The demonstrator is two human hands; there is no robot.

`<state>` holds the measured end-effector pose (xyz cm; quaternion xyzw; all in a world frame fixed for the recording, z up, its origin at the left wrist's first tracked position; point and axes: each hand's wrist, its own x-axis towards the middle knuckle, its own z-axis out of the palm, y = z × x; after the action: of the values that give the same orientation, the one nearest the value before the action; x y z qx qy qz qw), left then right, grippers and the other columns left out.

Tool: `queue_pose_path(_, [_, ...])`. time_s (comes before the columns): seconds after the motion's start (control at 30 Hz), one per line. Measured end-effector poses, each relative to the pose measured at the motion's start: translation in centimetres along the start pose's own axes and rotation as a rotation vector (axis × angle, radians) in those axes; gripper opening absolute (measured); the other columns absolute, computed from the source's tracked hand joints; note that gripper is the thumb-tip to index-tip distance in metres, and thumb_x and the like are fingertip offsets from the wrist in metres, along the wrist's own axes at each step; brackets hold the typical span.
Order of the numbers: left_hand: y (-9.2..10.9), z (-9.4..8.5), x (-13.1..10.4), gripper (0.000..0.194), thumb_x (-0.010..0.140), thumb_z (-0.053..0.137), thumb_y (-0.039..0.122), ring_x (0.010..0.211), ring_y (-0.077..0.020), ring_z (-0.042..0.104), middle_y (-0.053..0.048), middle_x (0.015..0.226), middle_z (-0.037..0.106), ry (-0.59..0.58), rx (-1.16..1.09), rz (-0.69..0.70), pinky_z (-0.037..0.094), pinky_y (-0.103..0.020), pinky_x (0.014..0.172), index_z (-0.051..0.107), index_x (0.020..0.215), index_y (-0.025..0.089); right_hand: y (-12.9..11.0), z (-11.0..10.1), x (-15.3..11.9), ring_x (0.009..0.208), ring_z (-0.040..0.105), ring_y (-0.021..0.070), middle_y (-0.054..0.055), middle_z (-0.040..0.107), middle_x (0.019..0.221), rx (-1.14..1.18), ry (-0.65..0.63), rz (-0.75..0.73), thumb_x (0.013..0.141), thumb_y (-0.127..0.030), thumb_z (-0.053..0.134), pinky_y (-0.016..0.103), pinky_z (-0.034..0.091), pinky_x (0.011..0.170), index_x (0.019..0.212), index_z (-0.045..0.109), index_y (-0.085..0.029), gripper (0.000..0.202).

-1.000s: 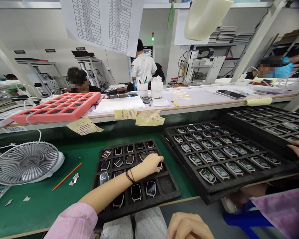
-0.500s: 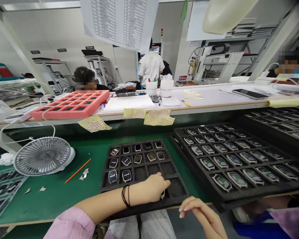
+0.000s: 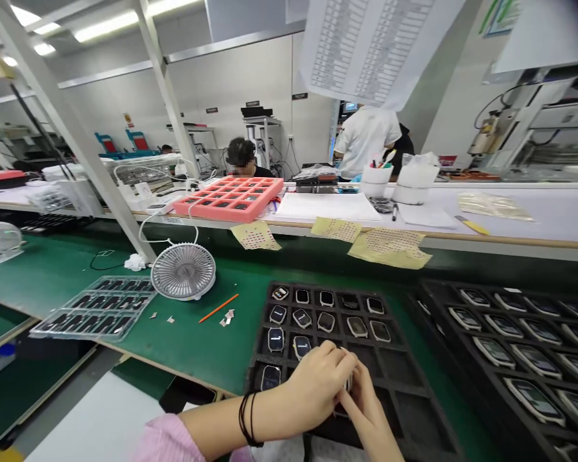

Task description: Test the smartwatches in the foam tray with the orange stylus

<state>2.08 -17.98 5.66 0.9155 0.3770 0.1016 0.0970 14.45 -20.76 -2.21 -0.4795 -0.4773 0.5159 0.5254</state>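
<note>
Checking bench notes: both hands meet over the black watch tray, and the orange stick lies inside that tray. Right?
Not inside it: in the head view, the orange stick lies on the green bench, between the nearer fan and the black watch tray. The left hand and right hand do meet over that tray.

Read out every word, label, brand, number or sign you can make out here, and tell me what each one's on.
None can be read.
Hanging sheet: columns of print, too blurred.
Watch screens: some pale marks, too small.
Shelf-edge label: too small.
Yellow sheets: rows of small marks, unreadable.
Dark wall plates: too small.
Yellow wall sign: too small.
Red placard: too small.
</note>
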Motion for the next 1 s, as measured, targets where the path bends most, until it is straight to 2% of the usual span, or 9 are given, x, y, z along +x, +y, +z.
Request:
queue_pose_path(0.13, [-2.1, -0.8, -2.9, 0.05, 0.071, 0.052, 0.0, 0.103, -0.0255, 0.049, -0.012, 0.114, 0.056, 0.037, -0.018, -0.117, 0.046, -0.036, 0.088, 0.043, 0.118, 0.015, 0.6, 4.3, 1.9, 0.127, 0.044, 0.0263, 0.007, 0.057, 0.127, 0.066, -0.056, 0.011, 0.074, -0.048, 0.067, 0.036, 0.04, 0.102, 0.119, 0.055, -0.024, 0.052])
queue_pose_path(0.27, [-7.3, -2.6, -7.1, 0.069, 0.074, 0.07, 0.028, 0.114, -0.0233, 0.048, -0.008, 0.129, 0.049, 0.176, -0.295, -0.227, 0.045, -0.032, 0.094, 0.035, 0.133, 0.023, 0.0, 6.7, 2.8, 0.09, 0.063, 0.0249, 0.005, 0.066, 0.098, 0.42, -0.198, 0.295, 0.075, -0.047, 0.066, 0.034, 0.053, 0.068, 0.115, 0.057, -0.024, 0.047])
queue_pose_path(0.37, [-12.7, -2.1, -10.6, 0.028, 0.088, 0.05, 0.036, 0.1, -0.0229, 0.056, -0.008, 0.108, 0.059, 0.391, -0.269, -0.638, 0.048, -0.035, 0.085, 0.054, 0.11, 0.019, -1.1, 7.3, 3.1, 0.063, 0.06, 0.0204, 0.005, 0.066, 0.078, 0.695, -0.269, 0.447, 0.074, -0.046, 0.067, 0.03, 0.047, 0.051, 0.109, 0.061, -0.02, 0.045])
queue_pose_path(0.43, [-15.9, -0.6, -12.3, 0.022, 0.089, 0.045, 0.032, 0.093, -0.0242, 0.058, -0.009, 0.099, 0.059, 0.492, -0.143, -0.893, 0.047, -0.038, 0.083, 0.058, 0.097, 0.017, -1.9, 7.5, 3.2, 0.061, 0.058, 0.0194, 0.007, 0.067, 0.076, 0.781, -0.264, 0.525, 0.072, -0.043, 0.069, 0.029, 0.044, 0.05, 0.106, 0.063, -0.017, 0.043])
queue_pose_path(0.57, [-19.4, 2.3, -13.7, 0.014, 0.079, 0.054, 0.026, 0.086, -0.0248, 0.059, -0.01, 0.096, 0.06, 0.572, -0.142, -1.032, 0.049, -0.037, 0.076, 0.061, 0.086, 0.016, -2.9, 8.1, 3.2, 0.06, 0.057, 0.0195, 0.01, 0.067, 0.075, 0.822, -0.258, 0.569, 0.07, -0.041, 0.071, 0.029, 0.042, 0.05, 0.1, 0.066, -0.014, 0.041])
queue_pose_path(0.67, [-20.2, 2.8, -13.7, 0.008, 0.075, 0.056, 0.023, 0.077, -0.0231, 0.061, -0.009, 0.087, 0.063, 0.588, -0.213, -1.034, 0.049, -0.036, 0.073, 0.061, 0.076, 0.016, -3.1, 8.5, 3.1, 0.061, 0.057, 0.0202, 0.009, 0.067, 0.074, 0.818, -0.253, 0.529, 0.072, -0.041, 0.069, 0.03, 0.042, 0.052, 0.1, 0.066, -0.015, 0.038])
queue_pose_path(0.8, [-20.0, 1.7, -13.5, 0.008, 0.072, 0.059, 0.023, 0.066, -0.0211, 0.063, -0.005, 0.068, 0.065, 0.598, -0.353, -1.023, 0.051, -0.032, 0.065, 0.06, 0.068, 0.017, -3.4, 8.8, 3.0, 0.062, 0.058, 0.0205, 0.008, 0.067, 0.075, 0.81, -0.25, 0.475, 0.075, -0.039, 0.066, 0.031, 0.042, 0.054, 0.103, 0.064, -0.016, 0.036])
queue_pose_path(0.9, [-17.5, 0.9, -12.5, 0.019, 0.074, 0.06, 0.033, 0.066, -0.0198, 0.065, -0.005, 0.071, 0.068, 0.657, -0.544, -0.959, 0.052, -0.028, 0.059, 0.064, 0.075, 0.015, -3.5, 9.3, 2.8, 0.062, 0.058, 0.0199, 0.006, 0.067, 0.077, 0.805, -0.221, 0.413, 0.077, -0.04, 0.065, 0.032, 0.043, 0.054, 0.105, 0.063, -0.017, 0.037])
queue_pose_path(1.0, [-12.6, 0.5, -10.3, 0.029, 0.071, 0.068, 0.037, 0.068, -0.0182, 0.063, -0.006, 0.076, 0.07, 0.878, -0.929, -0.81, 0.052, -0.025, 0.058, 0.07, 0.088, 0.013, -3.4, 9.9, 2.4, 0.064, 0.059, 0.0193, 0.006, 0.068, 0.084, 0.81, -0.184, 0.328, 0.079, -0.039, 0.063, 0.033, 0.045, 0.057, 0.109, 0.06, -0.02, 0.036])
